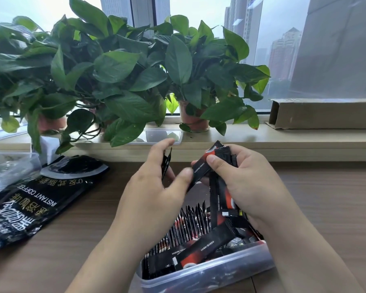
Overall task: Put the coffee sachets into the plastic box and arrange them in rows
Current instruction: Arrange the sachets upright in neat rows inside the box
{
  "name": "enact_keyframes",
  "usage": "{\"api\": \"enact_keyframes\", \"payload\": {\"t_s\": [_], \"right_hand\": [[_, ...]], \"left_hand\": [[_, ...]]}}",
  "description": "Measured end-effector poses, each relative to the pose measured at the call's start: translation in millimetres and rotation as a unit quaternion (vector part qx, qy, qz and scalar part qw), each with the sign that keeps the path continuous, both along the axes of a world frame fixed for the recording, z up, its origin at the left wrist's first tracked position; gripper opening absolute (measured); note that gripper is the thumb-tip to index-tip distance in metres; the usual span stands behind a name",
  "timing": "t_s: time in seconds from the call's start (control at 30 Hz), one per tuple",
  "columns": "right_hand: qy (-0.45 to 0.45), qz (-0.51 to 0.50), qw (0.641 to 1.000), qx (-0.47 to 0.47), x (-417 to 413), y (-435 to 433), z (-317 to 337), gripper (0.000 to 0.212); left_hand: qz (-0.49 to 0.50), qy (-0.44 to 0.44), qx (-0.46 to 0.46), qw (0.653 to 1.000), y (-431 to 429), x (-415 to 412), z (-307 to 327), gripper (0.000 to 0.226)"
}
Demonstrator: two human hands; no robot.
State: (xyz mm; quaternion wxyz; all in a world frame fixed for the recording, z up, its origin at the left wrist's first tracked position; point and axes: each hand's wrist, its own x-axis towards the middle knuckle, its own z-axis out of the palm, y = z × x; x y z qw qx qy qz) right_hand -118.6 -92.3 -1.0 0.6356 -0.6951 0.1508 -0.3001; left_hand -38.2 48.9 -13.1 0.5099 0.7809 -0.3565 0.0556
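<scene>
A clear plastic box (209, 273) sits at the near edge of the wooden table, with several black-and-red coffee sachets (190, 225) standing on edge in a row inside and a few lying loose across them (201, 248). Above the box, my right hand (247, 178) grips a bundle of sachets (220, 199) pointing down. My left hand (154, 187) holds one or two sachets (166, 163) behind its fingers, and its thumb pinches the lower end of a slanted sachet (201, 166) that my right thumb also presses.
An empty black instant-coffee bag (36, 199) lies on the table at left beside a clear tub (6, 172). Potted plants (114, 70) line the windowsill, with a clear lid (163, 136) under their leaves and a cardboard box (325, 113) at right.
</scene>
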Motion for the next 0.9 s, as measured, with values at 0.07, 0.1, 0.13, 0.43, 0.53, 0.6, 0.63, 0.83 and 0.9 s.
{"api": "enact_keyframes", "payload": {"t_s": [0.07,0.1,0.13,0.43,0.53,0.6,0.63,0.83,0.9], "right_hand": [[0.005,0.003,1.0,-0.009,0.6,2.3,-1.2,0.011],[0.006,0.007,1.0,-0.007,0.8,3.4,-1.7,0.012],[0.005,0.013,1.0,-0.001,0.9,4.3,-1.8,0.012],[-0.014,0.033,0.995,0.095,0.3,1.8,2.1,0.012],[-0.008,0.031,0.995,0.091,0.1,2.9,3.3,0.011],[-0.006,0.028,0.996,0.089,0.5,3.0,2.9,0.011],[-0.008,0.023,0.996,0.089,1.0,3.0,2.7,0.011],[-0.071,-0.028,0.987,0.144,6.6,5.3,1.7,0.012],[-0.089,-0.038,0.984,0.15,9.6,7.9,0.1,0.012]], "left_hand": [[0.0,-0.053,0.026,0.998,-0.3,-2.1,-2.5,0.068],[0.008,-0.07,0.029,0.997,-1.1,-2.5,-3.7,0.071],[0.018,-0.083,0.024,0.996,-1.7,-2.5,-4.7,0.07],[0.036,-0.032,-0.004,0.999,1.9,1.4,0.6,0.011],[0.004,0.101,-0.071,0.992,1.9,0.3,4.2,0.019],[-0.024,0.165,-0.083,0.982,0.7,0.5,5.5,0.033],[-0.041,0.18,-0.076,0.98,-0.3,0.4,5.5,0.046],[-0.071,0.158,0.009,0.985,2.0,-1.9,5.7,0.09],[-0.079,0.144,0.03,0.986,-0.4,-2.4,3.1,0.071]]}}
